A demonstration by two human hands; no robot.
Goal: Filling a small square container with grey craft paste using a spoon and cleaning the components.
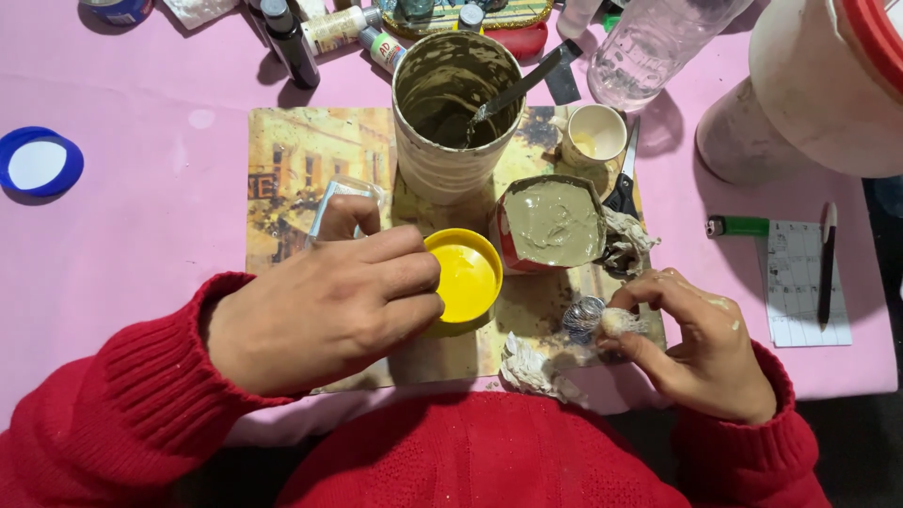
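The right hand (701,348), close to the body at the table edge, pinches a small pale lump (616,322) between thumb and fingertips, closed tight on it. The yellow lid (466,276) lies to its left, and the left hand (324,306) is the nearer one, its fingers curled around the lid's left rim. The can of grey-green paste (550,224) stands just behind the lump, between both hands.

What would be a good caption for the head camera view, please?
Left hand steadies a yellow lid; right hand pinches a small lump beside a paste-filled can.
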